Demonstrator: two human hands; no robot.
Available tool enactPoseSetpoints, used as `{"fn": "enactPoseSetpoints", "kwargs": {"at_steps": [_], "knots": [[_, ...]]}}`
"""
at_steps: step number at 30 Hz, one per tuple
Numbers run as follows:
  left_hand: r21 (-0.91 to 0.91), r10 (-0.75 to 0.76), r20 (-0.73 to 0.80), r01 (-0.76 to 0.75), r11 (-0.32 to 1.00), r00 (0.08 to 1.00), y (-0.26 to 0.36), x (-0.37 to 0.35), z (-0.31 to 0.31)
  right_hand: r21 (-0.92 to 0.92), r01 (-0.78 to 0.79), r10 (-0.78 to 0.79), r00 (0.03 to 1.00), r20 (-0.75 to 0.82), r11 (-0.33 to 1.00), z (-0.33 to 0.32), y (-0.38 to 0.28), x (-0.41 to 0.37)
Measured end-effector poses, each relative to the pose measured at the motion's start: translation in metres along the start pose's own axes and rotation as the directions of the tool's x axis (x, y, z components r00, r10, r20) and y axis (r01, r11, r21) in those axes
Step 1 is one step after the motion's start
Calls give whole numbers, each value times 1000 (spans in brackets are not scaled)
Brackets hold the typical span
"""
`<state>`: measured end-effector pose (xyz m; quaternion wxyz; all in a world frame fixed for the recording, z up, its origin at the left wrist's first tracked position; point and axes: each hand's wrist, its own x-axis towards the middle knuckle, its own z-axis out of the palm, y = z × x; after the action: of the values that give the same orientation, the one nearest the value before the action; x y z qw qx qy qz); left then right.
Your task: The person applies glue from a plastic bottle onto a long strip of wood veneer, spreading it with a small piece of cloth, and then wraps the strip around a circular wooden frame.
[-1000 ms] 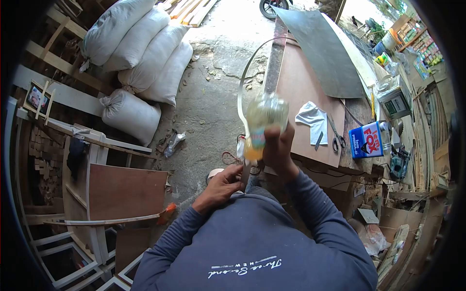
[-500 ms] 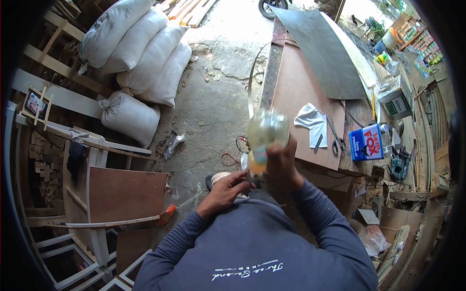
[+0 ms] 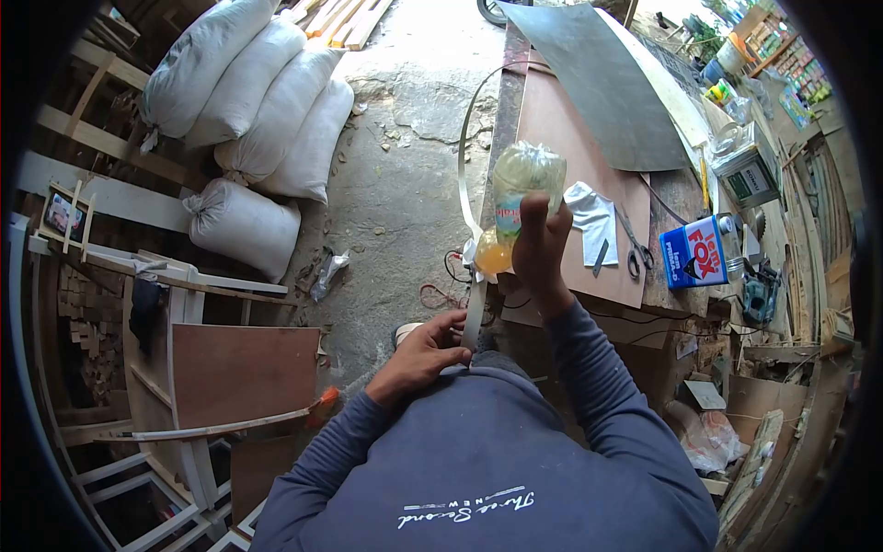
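In the head view my right hand (image 3: pixel 543 244) grips a clear plastic bottle (image 3: pixel 531 175) with a partly visible label, held upside down. Amber liquid shows in its narrow lower end, which overlaps a thin pale strip (image 3: pixel 475 311). My left hand (image 3: pixel 428 354) pinches the near end of this strip between thumb and fingers, close to my body. From there the strip runs forward past the bottle and curves up in a long loop toward the workbench.
On the workbench at right lie a brown board (image 3: pixel 552 120), a grey sheet (image 3: pixel 602 92), a white cloth (image 3: pixel 591 221), scissors (image 3: pixel 633 244) and a blue-and-white can (image 3: pixel 694 253). White sacks (image 3: pixel 244 225) and a wooden frame with a brown panel (image 3: pixel 244 375) stand at left.
My right hand has moved the bottle forward and slightly right, away from my body. My left hand stays near my body, and more of the strip shows between the hands.
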<state>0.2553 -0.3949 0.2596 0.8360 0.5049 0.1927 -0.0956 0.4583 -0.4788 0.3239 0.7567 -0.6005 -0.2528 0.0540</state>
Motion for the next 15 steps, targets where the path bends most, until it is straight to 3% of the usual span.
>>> {"fn": "enactPoseSetpoints", "kwargs": {"at_steps": [1, 4, 7, 9, 12, 15], "knots": [[3, -12, -9, 12, 1000, 1000, 1, 1, 1, 27, -50, 50, 999, -1, 998, -1, 0, 3], [77, 44, -20, -42, 996, 999, 0, 6, -8, -35, 80, -75, 989, 126, 996, 4, -10, -27], [125, 13, -28, -10, 992, 1000, 6, 4, -6, -8, 214, -210, 968, 140, 977, 19, -14, -44], [89, 15, -54, -10, 996, 998, 3, -2, -3, -118, 144, -122, 976, 179, 983, 7, -7, -21], [104, 28, -68, -21, 994, 997, 2, -1, 0, -76, 54, -51, 998, 42, 996, 4, 8, 2], [90, 51, -92, -43, 995, 994, 0, 3, -4, -19, 32, -28, 988, 154, 999, 5, -5, -23]]}}
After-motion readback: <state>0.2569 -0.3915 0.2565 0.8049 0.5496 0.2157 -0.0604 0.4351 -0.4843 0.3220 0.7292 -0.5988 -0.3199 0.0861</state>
